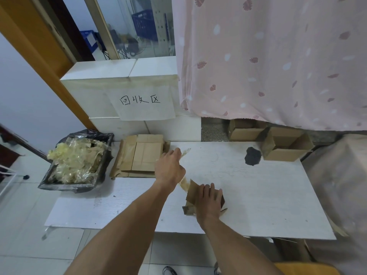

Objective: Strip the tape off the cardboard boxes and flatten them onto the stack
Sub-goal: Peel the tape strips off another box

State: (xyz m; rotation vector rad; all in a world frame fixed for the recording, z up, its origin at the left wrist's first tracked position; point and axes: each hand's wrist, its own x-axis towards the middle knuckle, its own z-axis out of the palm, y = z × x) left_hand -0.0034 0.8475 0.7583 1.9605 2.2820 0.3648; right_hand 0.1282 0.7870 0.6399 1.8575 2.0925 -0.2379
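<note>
One small cardboard box (198, 197) lies partly flattened on the white table (258, 195), at about 5 o'clock from the table's middle. The right hand (207, 201) presses on it, fingers spread flat. One strip of tape (183, 169) runs from the box toward 11 o'clock, pinched in the raised left hand (168, 167). One flattened stack (141, 157) lies at 10 o'clock, one bin (75, 163) of tape beyond, two open boxes (286, 143) at 1 o'clock.

Two hands: left hand (168, 167), right hand (207, 201). Three unflattened boxes: one small box (195, 193) under the right hand, two open boxes (286, 144) (245, 130) far beyond it. One flattened stack (139, 155) and one lined bin (77, 165), both left of the left hand.
</note>
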